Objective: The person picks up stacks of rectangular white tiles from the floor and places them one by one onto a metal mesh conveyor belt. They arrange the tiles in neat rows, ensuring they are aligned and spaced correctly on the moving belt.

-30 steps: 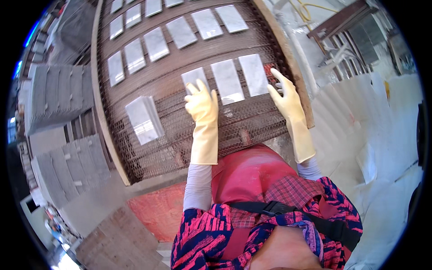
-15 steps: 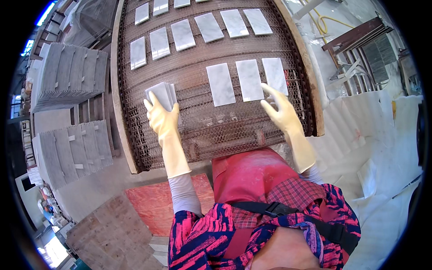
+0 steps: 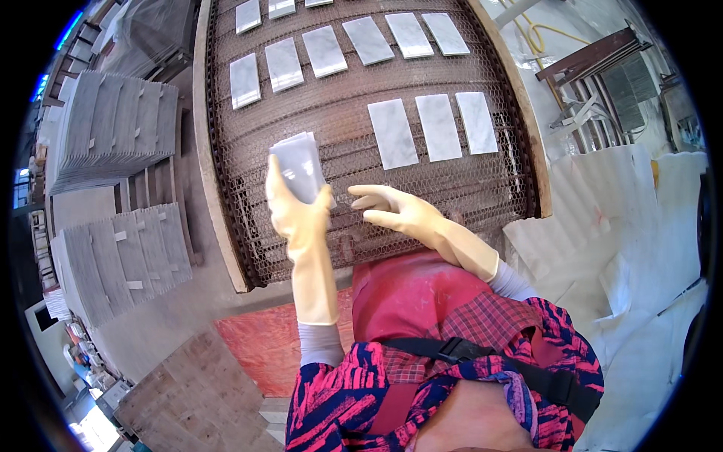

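Left hand (image 3: 295, 215) in pale rubber glove, forearm raised upright over near edge of mesh conveyor belt (image 3: 248, 162), fingers wrapped round small stack of grey tiles (image 3: 300, 167), lifted clear of belt. Right hand (image 3: 392, 209), gloved, reaches across toward stack, fingers loosely spread, empty, just right of tiles. Three white tiles (image 3: 437, 128) lie flat on belt beyond right hand.

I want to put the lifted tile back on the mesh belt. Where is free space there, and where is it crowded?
Bare mesh belt lies between the right hand and the row of three tiles, and left of that row, above the tile in the left hand. Farther up, the upper tile rows crowd the belt.
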A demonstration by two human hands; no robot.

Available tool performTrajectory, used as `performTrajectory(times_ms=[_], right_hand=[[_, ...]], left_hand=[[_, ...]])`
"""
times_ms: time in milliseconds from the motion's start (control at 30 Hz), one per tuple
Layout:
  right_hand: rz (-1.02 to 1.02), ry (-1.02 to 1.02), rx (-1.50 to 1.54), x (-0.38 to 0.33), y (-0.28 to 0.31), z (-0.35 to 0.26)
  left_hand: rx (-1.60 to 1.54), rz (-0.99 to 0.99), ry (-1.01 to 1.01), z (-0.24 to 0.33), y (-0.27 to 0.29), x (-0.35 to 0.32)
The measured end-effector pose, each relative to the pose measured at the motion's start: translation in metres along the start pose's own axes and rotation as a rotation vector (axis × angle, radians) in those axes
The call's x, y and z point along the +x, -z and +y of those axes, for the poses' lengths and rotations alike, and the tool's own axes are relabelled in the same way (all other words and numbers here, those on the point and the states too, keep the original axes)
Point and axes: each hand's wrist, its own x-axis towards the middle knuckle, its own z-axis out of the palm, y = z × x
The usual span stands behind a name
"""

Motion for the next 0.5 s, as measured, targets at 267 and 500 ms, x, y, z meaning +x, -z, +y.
performTrajectory(times_ms=[267, 500], right_hand=[[0.324, 0.014, 0.494, -0.01, -0.026, 0.001], [0.675, -0.011, 0.402, -0.046, 0.016, 0.032]], left_hand=[[0.048, -0.29, -0.54, 0.015, -0.037, -0.064], [0.233, -0.197, -0.63, -0.004, -0.055, -0.011]])
